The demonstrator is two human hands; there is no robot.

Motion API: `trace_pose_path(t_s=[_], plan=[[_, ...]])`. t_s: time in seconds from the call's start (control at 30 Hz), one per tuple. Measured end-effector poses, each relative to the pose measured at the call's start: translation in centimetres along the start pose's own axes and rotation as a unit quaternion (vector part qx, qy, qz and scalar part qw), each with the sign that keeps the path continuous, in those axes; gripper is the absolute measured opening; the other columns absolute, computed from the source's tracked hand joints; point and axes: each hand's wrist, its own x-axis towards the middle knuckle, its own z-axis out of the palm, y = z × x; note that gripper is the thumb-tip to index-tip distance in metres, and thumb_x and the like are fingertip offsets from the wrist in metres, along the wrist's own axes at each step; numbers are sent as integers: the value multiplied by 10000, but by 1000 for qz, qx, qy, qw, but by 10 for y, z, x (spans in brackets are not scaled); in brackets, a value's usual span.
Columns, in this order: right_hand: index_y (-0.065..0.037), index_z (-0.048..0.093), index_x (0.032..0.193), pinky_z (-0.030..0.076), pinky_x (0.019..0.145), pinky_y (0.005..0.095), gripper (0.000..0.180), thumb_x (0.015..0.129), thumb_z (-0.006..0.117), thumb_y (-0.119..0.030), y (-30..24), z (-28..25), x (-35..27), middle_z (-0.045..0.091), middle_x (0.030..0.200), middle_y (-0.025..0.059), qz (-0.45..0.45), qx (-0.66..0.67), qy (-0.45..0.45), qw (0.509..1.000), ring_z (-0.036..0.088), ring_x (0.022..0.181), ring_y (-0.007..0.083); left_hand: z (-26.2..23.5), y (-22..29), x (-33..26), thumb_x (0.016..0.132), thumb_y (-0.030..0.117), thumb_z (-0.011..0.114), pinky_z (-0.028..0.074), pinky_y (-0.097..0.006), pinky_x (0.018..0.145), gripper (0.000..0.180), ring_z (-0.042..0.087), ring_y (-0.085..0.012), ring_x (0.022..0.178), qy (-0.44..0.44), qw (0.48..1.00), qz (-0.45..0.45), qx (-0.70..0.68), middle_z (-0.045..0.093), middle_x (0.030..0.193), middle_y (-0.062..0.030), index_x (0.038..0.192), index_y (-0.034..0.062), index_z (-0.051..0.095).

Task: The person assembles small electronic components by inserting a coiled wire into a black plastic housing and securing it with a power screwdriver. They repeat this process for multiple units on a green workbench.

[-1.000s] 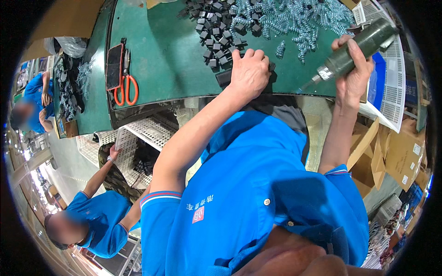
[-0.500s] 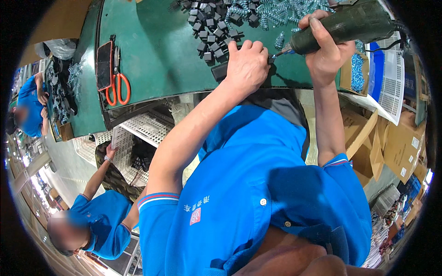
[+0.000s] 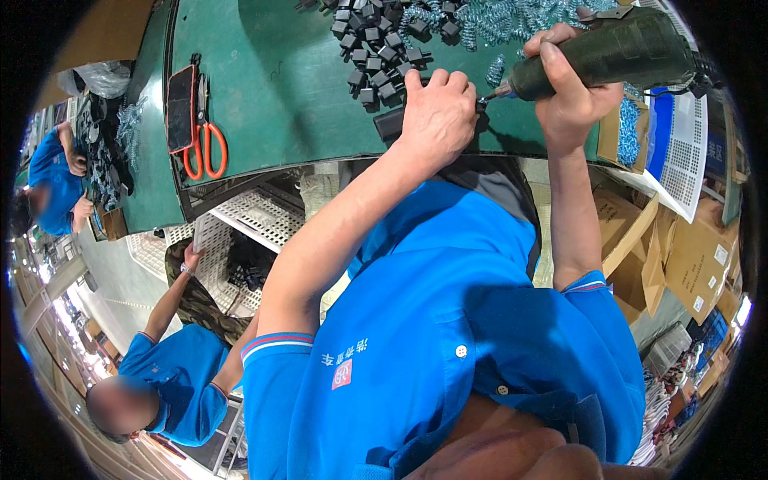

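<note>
My left hand is closed over a black plastic part near the front edge of the green table; part of it sticks out to the left of the fingers. My right hand grips a power screwdriver with a dark green wrapped body, held nearly level. Its bit points left and reaches the right side of my left fingers. What the tip touches is too small to make out. Beyond my left hand lie several small black plastic pieces, with a heap of bluish metal springs behind the screwdriver.
Orange-handled scissors and a dark phone lie at the table's left. A box of small blue screws stands at the right, beside a white perforated basket. A co-worker reaches into a crate at lower left; another works farther off.
The whole view has shifted slightly. My hands keep almost the same pose, with the screwdriver tip still beside my left fingers.
</note>
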Motion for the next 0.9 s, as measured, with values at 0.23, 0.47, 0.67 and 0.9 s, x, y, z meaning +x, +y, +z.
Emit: trace_pose_path(t_s=[0.23, 0.47, 0.67, 0.9], plan=[[78, 453, 1231, 514, 749, 385, 452, 791, 556, 87, -6, 15, -8, 590, 870, 140, 24, -4, -27, 999, 610, 773, 242, -1, 2, -1, 747, 266, 735, 370, -489, 840, 245, 555, -234, 945, -10, 1000, -11, 0, 566, 931, -34, 913, 112, 641], [73, 401, 1314, 496, 731, 357, 570, 764, 554, 64, -2, 16, -16, 566, 869, 109, 37, -4, -96, 995, 588, 789, 207, -2, 2, -4, 749, 236, 700, 358, -485, 836, 210, 558, -232, 931, 23, 1000, 0, -11, 569, 902, -37, 899, 100, 646], [108, 402, 1336, 508, 679, 333, 674, 705, 607, -9, -17, 19, -3, 604, 865, 104, 138, 59, -134, 980, 611, 758, 194, -2, 3, -5, 756, 245, 711, 358, -487, 847, 259, 557, -240, 944, 29, 999, 10, -17, 565, 907, -50, 952, 88, 646], [68, 533, 1214, 487, 671, 320, 474, 839, 693, -173, -72, -74, 12, 623, 855, 120, 290, -155, 103, 939, 604, 736, 179, -9, 4, -2, 748, 250, 753, 372, -477, 867, 361, 560, -259, 988, -14, 1000, -9, 7, 582, 972, -59, 1048, 85, 639]])
